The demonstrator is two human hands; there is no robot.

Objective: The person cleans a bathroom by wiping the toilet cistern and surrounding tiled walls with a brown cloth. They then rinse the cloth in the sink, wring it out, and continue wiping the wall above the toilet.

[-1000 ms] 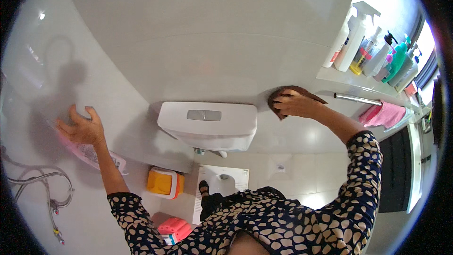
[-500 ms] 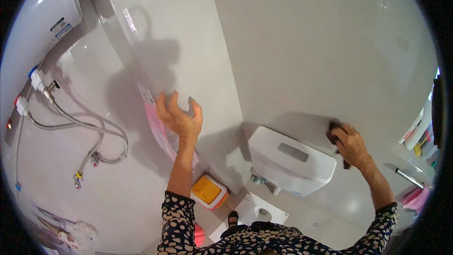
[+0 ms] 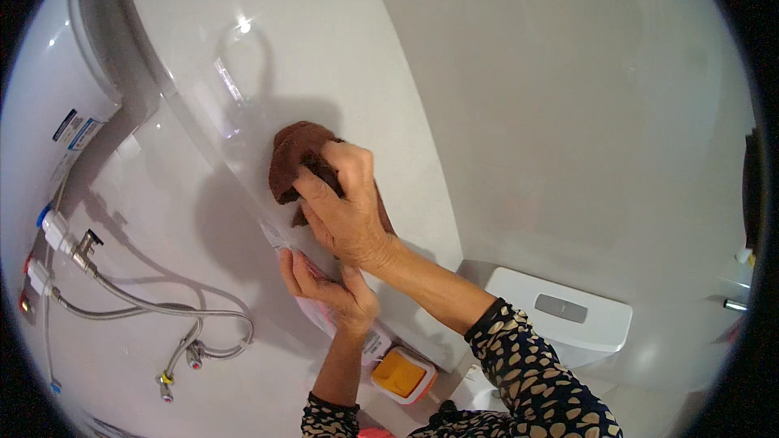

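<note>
My right hand (image 3: 349, 211) is closed on a bunched brown cloth (image 3: 299, 150) and presses it to the glossy pale wall, left of the room's corner. Part of the cloth trails out behind the wrist. Just below it is my left hand (image 3: 337, 296), with fingers curved, thumb apart and nothing seen in its grasp. That hand is in front of a pink and clear plastic package (image 3: 320, 316) on the wall; whether the fingers touch it is unclear.
On the left hangs a white water heater (image 3: 49, 89), with braided metal hoses (image 3: 162, 308) below it. A white toilet cistern (image 3: 560, 316) stands at lower right. An orange-and-white bin (image 3: 403, 375) sits low near the corner. A chrome bar end (image 3: 735, 306) shows at far right.
My right hand has carried the brown cloth from the wall right of the cistern across to the left wall. My left hand is lower, its fingers less spread. The view has swung left.
</note>
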